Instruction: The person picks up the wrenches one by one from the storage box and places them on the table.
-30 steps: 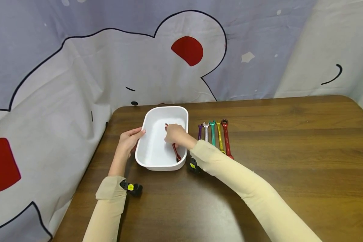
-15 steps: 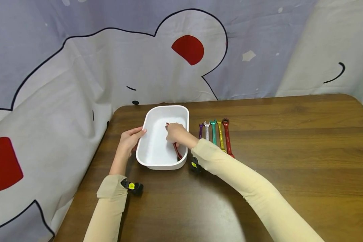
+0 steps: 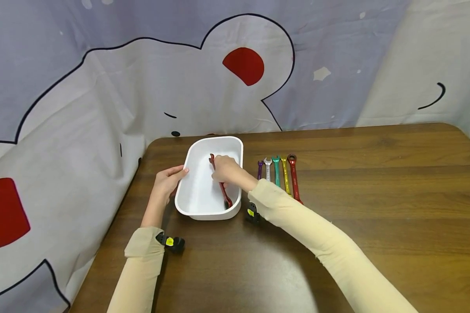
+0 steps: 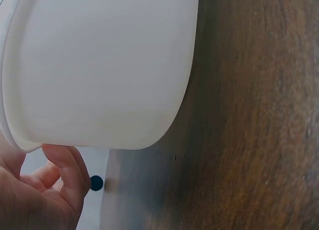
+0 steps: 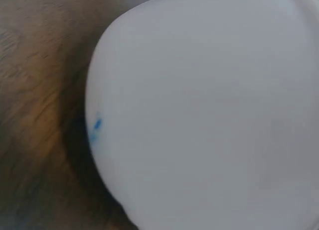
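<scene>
A white plastic basin (image 3: pixel 202 216) stands on the table. My left hand (image 3: pixel 167 181) holds its left side, thumb at the rim and fingers against the outer wall, as the left wrist view shows with the hand (image 4: pixel 45 195) beside the basin wall (image 4: pixel 99 65). Inside the basin, my right hand (image 3: pixel 228 169) grips a red combination wrench (image 3: pixel 224 192) around its middle; both ends stick out past the fingers. Whether the wrench touches the basin floor I cannot tell. Only the outer basin wall (image 5: pixel 199 110) fills the right wrist view, where the right hand is hidden.
Right of the basin lies a row of wrenches: purple (image 3: pixel 260 169), silver (image 3: pixel 268 169), teal (image 3: pixel 276 171), yellow (image 3: pixel 285 174) and a larger red one (image 3: pixel 293 176). My right sleeve (image 3: pixel 297 221) covers some lower ends. A printed curtain (image 3: pixel 149 87) hangs behind the wooden table (image 3: pixel 360 174).
Within the basin, the right hand and the red wrench have shifted slightly left and toward the far end. The left hand keeps its hold on the basin.
</scene>
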Demonstrator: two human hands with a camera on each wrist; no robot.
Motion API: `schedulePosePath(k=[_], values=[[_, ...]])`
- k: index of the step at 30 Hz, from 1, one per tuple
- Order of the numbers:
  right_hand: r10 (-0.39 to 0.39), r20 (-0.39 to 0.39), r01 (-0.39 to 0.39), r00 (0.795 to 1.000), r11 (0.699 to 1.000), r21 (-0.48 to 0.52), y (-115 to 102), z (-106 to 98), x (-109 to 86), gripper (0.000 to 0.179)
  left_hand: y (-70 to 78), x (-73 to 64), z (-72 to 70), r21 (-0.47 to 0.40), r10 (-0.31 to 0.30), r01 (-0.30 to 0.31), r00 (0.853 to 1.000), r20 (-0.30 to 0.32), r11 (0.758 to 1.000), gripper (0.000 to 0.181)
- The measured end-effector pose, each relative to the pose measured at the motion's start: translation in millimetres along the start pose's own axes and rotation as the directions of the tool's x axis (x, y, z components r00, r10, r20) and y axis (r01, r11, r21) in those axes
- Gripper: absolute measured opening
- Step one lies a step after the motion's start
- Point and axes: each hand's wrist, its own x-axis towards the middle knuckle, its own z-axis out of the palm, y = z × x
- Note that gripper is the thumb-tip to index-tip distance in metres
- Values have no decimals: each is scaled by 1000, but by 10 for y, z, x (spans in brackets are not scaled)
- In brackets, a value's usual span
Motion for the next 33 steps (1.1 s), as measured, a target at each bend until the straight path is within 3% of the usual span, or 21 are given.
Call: schedulePosePath(k=[19,27,33], values=[[2,-11,-2,1000,999,33,-27,-123,-133,13,21,-11,45,12,-10,11,999,-34,1000,49],[-44,-8,45,999,994,98,-20,-202,-258,13,23,-28,51,24,-8,8,999,-41,1000,51],[-99,-73,107,992,986,126,5,-280,-372,17,42,-63,57,55,22,-19,998,-50,998,50]])
